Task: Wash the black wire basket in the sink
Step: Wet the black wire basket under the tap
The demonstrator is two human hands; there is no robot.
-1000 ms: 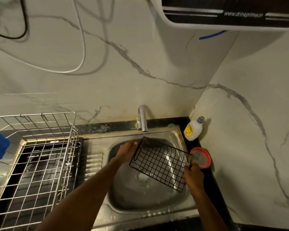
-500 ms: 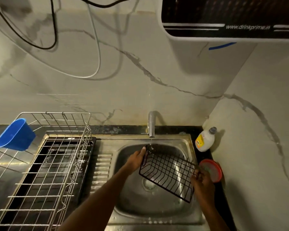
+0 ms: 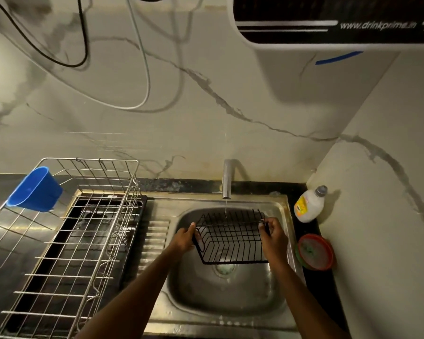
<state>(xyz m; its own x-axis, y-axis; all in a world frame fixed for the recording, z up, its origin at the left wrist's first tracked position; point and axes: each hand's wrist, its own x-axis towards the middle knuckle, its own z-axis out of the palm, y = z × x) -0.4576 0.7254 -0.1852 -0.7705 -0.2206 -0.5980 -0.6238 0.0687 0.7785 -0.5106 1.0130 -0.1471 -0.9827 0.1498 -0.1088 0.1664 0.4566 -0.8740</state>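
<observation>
Both forearms reach forward from the bottom of the view and meet over the bowl of the steel sink (image 3: 283, 243). The left hand (image 3: 184, 239) grips the left end of the black wire basket (image 3: 230, 237), its fingers curled round the end wires with the thumb up along the rim. The right hand (image 3: 273, 234) pinches the basket's right end, fingers bent over the top rim wire. The basket is held clear of the sink floor, above the drain (image 3: 224, 269), its far rim just under the tap (image 3: 227, 178), from which a thin stream of water falls onto the wires. Left of the bowl, past the ribbed draining surface, a large steel wire dish rack (image 3: 66, 241) stands over a black tray, and a blue plastic cup (image 3: 33, 190) hangs tilted at its far left corner. On the dark worktop (image 3: 328, 289) to the right of the sink stand a white bottle with a yellow label (image 3: 309, 204) and, nearer, a round red-rimmed tub (image 3: 315, 252). The walls are pale marble-patterned tile; cables loop across the back wall, and a black-and-white appliance (image 3: 328, 20) is mounted above the corner.
</observation>
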